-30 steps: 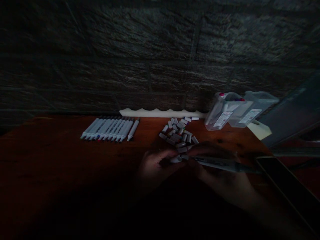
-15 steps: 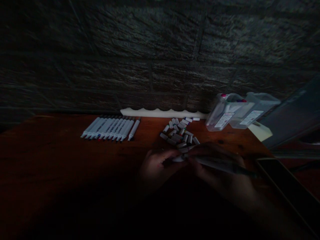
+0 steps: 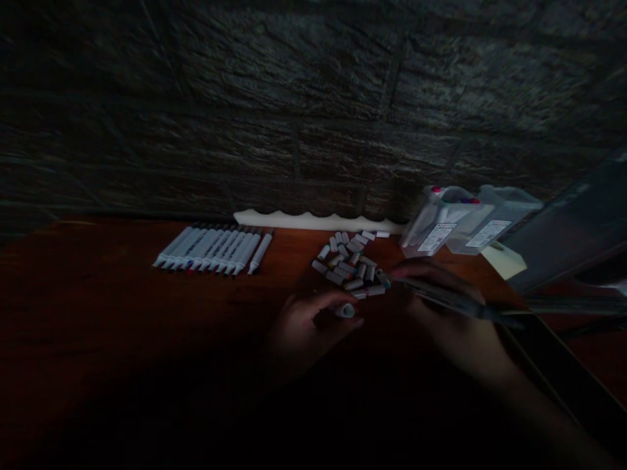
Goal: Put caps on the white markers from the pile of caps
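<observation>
The scene is very dark. My left hand is closed around a small white marker cap just above the red-brown table. My right hand grips a grey marker that lies across its fingers, tip pointing left toward a pile of loose caps. The marker's tip is close to the right edge of that pile. The cap and the marker are apart.
A row of several grey markers lies side by side at the back left. A white scalloped strip runs along the dark brick wall. Two clear plastic boxes stand back right. A dark flat slab lies at the right.
My right hand has pulled the marker away from the cap, up and to the right toward the cap pile. My left hand has stayed put with the cap.
</observation>
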Action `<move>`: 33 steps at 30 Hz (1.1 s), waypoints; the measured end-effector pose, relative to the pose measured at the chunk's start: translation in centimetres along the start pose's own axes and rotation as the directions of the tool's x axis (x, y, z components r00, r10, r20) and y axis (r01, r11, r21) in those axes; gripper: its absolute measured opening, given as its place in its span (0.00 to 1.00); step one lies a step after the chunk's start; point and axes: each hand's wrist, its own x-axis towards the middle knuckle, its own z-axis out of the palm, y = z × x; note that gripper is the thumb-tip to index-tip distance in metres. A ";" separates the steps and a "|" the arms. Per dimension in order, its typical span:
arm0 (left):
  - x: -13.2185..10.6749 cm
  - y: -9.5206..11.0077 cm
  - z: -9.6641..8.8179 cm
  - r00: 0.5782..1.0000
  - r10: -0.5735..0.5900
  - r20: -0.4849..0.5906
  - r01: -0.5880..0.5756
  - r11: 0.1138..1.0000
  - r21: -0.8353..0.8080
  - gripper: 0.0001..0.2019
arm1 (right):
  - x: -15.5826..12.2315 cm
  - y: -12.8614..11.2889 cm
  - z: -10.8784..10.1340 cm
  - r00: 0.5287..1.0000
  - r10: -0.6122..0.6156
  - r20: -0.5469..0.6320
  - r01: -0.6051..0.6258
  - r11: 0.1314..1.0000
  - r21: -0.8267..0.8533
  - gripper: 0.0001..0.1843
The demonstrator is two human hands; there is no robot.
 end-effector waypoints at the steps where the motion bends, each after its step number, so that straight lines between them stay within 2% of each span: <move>1: 0.0 0.0 0.0 1.000 -0.001 0.018 0.001 1.000 -0.012 0.09 | 0.0 -0.1 0.1 1.000 0.027 0.003 -0.028 0.998 0.061 0.09; 4: 0.0 -0.3 0.1 0.998 -0.009 0.063 0.012 0.999 -0.038 0.08 | 0.0 -0.3 0.1 0.993 0.113 0.020 -0.114 0.977 0.181 0.08; 7: 0.1 -0.6 0.3 0.997 -0.041 0.058 0.045 0.997 -0.058 0.08 | -0.2 -0.5 0.2 0.986 0.163 0.033 -0.166 0.970 0.180 0.07; 12: 0.3 -0.7 0.5 0.994 -0.097 0.048 0.102 0.986 -0.131 0.09 | -0.7 -1.0 0.5 0.985 0.154 0.078 -0.163 0.979 0.123 0.09; 17: 0.4 -0.5 0.4 0.994 -0.085 0.063 0.093 0.987 -0.132 0.08 | -1.2 -1.1 0.8 0.991 0.016 0.130 -0.026 0.997 0.071 0.11; 22: 0.6 -0.6 0.2 0.995 -0.056 0.079 0.067 0.989 -0.132 0.08 | -1.7 -0.6 1.0 0.961 -0.086 0.264 0.102 0.994 -0.046 0.15; 26: 0.4 -0.1 -0.1 0.991 -0.071 0.113 0.082 0.992 -0.092 0.07 | -1.7 -0.3 0.5 0.946 -0.163 0.281 0.207 0.969 -0.134 0.16; 29: -0.1 0.8 -0.2 0.976 -0.080 0.201 0.100 0.991 -0.090 0.08 | -0.7 0.4 -0.7 0.963 -0.216 0.160 0.257 0.915 -0.310 0.13; 31: -0.5 1.2 0.0 0.967 -0.098 0.235 0.127 0.986 -0.111 0.09 | 0.1 1.3 -1.5 0.981 -0.192 -0.006 0.176 0.909 -0.379 0.09; 33: -0.6 1.3 0.2 0.957 -0.167 0.238 0.213 0.960 -0.182 0.10 | 0.6 2.0 -1.7 0.985 -0.094 -0.141 0.048 0.952 -0.301 0.08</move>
